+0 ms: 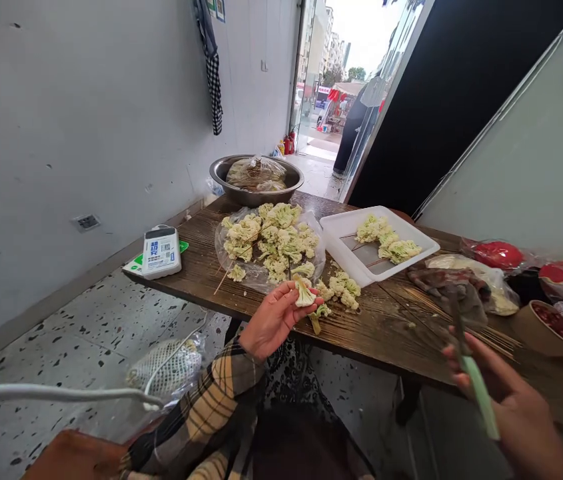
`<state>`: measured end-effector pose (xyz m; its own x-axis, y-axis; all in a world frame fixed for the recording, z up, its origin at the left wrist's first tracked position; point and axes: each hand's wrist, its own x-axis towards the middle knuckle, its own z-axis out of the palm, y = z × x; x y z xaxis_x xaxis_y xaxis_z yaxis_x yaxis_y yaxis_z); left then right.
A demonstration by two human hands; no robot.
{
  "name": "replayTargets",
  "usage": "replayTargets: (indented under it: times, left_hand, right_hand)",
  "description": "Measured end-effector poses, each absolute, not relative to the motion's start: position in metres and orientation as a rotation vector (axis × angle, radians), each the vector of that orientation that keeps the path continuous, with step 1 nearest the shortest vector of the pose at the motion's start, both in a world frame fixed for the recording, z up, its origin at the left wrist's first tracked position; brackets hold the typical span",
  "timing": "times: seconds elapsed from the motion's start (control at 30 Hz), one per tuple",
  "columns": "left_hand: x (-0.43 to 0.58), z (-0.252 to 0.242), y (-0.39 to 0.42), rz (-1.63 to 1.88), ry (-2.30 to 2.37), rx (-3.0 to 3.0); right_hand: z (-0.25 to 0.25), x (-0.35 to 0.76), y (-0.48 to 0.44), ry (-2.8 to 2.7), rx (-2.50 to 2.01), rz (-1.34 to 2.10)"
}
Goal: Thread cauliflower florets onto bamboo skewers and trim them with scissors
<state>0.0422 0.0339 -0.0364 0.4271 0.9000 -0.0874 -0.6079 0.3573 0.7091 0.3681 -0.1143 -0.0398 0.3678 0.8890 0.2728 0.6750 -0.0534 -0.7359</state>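
Observation:
My left hand (278, 317) pinches a small cauliflower floret (304, 294), its pale cut stem facing me, above the table's front edge. Off to the right, my right hand (511, 400) is closed around the green handle of a knife (480, 395); its dark blade points up and is blurred by motion. Just beyond my left hand, a heap of cauliflower florets (281, 237) lies on a clear plastic bag (221, 243). More loose cauliflower pieces (344, 288) rest on the wood beside the bag. Skewered cauliflower (386, 237) lies in a white tray (356, 267).
A steel basin (218, 175) with bagged food stands at the table's far end. At the left corner sits a white payment box (161, 252). Thin wooden skewers (491, 337), a brown cloth (451, 288), and a paper tub (536, 327) of red contents occupy the right side.

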Motion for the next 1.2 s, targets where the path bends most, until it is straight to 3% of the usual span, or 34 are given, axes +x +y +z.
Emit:
replayTargets:
  times: [0.1,0.2,0.4,0.83,1.2]
  left_hand:
    - [0.044,-0.037,0.031,1.001,0.506,0.657]
    - [0.041,-0.037,0.029,1.002,0.520,0.647]
    - [0.038,-0.038,0.026,0.917,0.531,0.689]
    - [0.053,-0.038,0.026,0.657,0.607,0.743]
    - [0.048,-0.034,0.029,0.989,0.555,1.144]
  right_hand:
    - [-0.042,0.317,-0.094,-1.529,-1.648,0.611]
    - [-0.044,0.279,-0.071,-1.625,-1.582,0.668]
    - [-0.048,0.244,-0.039,-1.251,-1.366,0.954]
    - [-0.036,0.206,-0.007,-1.106,-0.948,1.228]
    - [-0.036,0.204,0.004,-0.583,-0.875,1.344]
